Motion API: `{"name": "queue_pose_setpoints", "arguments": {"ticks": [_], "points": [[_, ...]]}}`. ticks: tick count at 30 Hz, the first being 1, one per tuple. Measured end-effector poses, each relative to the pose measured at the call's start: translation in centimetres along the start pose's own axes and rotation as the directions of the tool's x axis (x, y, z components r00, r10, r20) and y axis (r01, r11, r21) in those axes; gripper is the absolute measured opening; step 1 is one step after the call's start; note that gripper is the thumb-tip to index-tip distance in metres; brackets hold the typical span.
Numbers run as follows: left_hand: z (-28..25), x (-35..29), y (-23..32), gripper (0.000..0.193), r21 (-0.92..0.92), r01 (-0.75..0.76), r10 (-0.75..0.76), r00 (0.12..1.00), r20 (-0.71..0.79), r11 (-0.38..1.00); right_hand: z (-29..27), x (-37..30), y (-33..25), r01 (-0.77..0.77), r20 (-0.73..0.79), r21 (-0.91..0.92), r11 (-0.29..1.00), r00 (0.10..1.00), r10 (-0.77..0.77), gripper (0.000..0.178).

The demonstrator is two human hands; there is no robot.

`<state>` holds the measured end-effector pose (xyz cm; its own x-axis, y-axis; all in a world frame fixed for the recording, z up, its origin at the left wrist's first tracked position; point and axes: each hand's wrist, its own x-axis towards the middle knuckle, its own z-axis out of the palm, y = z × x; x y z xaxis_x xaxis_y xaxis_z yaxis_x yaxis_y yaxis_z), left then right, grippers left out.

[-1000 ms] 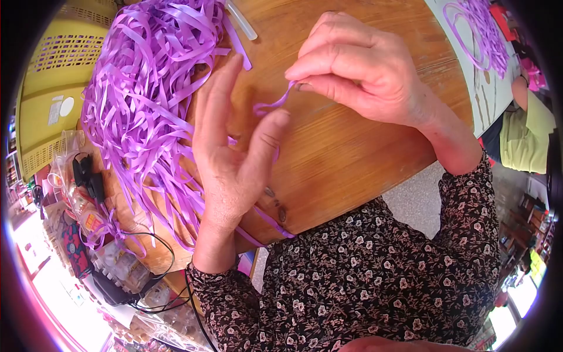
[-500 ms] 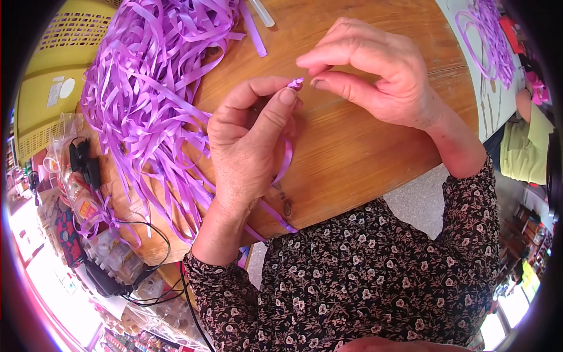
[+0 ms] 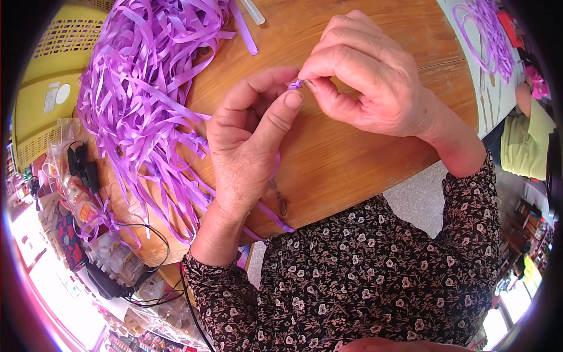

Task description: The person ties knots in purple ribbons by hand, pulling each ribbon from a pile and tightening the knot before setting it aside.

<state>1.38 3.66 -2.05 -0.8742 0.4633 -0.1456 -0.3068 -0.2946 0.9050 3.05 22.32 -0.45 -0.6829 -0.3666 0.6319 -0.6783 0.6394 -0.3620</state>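
Note:
Above the wooden table, my left hand point(image 3: 246, 132) pinches a purple ribbon point(image 3: 295, 85) near a small knotted bit at its end. From the right, my right hand point(image 3: 369, 76) closes thumb and forefinger on the tip of that same knot, so both hands meet there. Part of the ribbon hangs down behind my left hand. Left of my hands lies a large loose heap of purple ribbons point(image 3: 149, 76), with strands trailing toward the near edge. Several of these strands carry small knots.
The wooden table point(image 3: 352, 170) bears the heap. At the left stand a yellow basket point(image 3: 44, 108), a black clip-like object point(image 3: 85, 167), plastic bags and dark cables point(image 3: 167, 246). A clear stick point(image 3: 252, 10) lies at the far edge. More purple ribbons point(image 3: 492, 41) rest on a white surface; another person's arm shows nearby.
My right hand has moved left and its fingertips have closed on the knotted ribbon end. Half a second ago they were parted, just off it. My left hand keeps its pinch.

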Motion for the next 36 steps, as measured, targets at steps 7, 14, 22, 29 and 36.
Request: {"name": "queue_pose_setpoints", "arguments": {"ticks": [7,14,22,29,36], "points": [[-0.5,-0.3,0.0,0.011,0.198,-0.005,0.012,0.999,-0.038,0.98,-0.9,1.2,-1.7,-0.068,0.006,0.103,0.992,0.998,0.068,0.009],[-0.5,-0.6,0.5,0.007,0.096,0.065,-0.065,0.998,0.004,0.993,0.0,0.7,-2.0,-0.028,-0.099,-0.065,0.997,0.995,0.022,0.008],[-0.3,-0.3,0.2,0.012,0.035,0.011,-0.008,0.997,-0.079,0.999,-1.3,1.6,-1.8,-0.12,-0.027,0.13,0.984,0.992,0.124,0.019],[-0.7,-0.2,-0.3,0.016,-0.167,0.147,-0.15,0.989,-0.004,0.975,-1.7,1.1,-1.3,-0.2,0.018,0.249,0.948,0.979,0.202,0.019],[0.0,-0.3,0.2,0.009,0.339,-0.012,0.033,0.998,-0.056,0.941,-1.9,1.0,-1.2,-0.263,0.088,0.346,0.901,0.965,0.248,0.014]]}}
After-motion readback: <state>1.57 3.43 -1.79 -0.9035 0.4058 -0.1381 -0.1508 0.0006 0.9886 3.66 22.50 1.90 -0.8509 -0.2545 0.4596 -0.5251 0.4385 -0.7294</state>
